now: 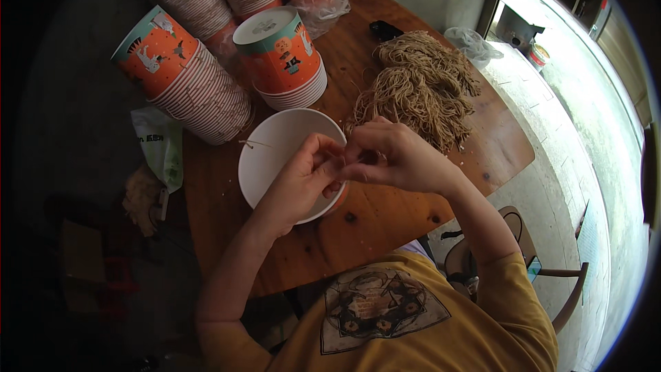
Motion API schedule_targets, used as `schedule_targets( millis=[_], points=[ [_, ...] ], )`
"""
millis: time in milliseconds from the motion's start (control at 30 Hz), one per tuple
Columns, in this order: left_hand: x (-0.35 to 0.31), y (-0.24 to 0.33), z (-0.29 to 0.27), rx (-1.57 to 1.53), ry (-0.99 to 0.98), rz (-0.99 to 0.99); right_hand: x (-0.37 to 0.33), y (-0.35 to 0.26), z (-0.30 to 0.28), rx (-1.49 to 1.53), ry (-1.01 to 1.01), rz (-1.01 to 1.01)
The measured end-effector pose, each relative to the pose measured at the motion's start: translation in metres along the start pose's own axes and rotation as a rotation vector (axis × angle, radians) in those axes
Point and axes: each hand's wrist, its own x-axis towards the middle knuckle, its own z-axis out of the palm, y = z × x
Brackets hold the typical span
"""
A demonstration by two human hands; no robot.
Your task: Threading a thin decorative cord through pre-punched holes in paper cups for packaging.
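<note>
My left grip (310, 176) and right grip (398, 155) are curling inward, close together over the white bucket (273, 160); how tightly, or around what, I cannot tell. The bucket is sitting on the worktop (375, 217), near tan cords (420, 83).

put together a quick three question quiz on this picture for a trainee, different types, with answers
1. True or false: the left hand and the right hand are close together.

2. Where does the pile of tan strands lie?
A) inside the open tub
B) to the left of the open tub
C) on the wooden table, beyond the right hand

3. Fill in: the inside of the open tub is ____ in colour.

Key: 1. True; 2. C; 3. White
</note>
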Motion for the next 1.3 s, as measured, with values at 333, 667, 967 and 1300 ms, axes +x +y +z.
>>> schedule_targets(
  millis=[333, 667, 967, 1300],
  points=[
    [-0.001, -0.001, 0.003, -0.095, -0.006, -0.025, 0.010, 0.011, -0.004, 0.364, -0.061, 0.252],
    [0.006, 0.001, 0.005, -0.036, -0.074, -0.018, 0.023, 0.016, -0.011, 0.234, -0.129, 0.198],
    [0.006, 0.002, 0.006, -0.076, -0.149, -0.045, 0.030, 0.027, -0.004, 0.122, -0.042, 0.062],
    [0.012, -0.002, 0.007, -0.181, -0.088, -0.078, -0.040, 0.022, 0.031, 0.131, 0.422, 0.139]
  ],
)
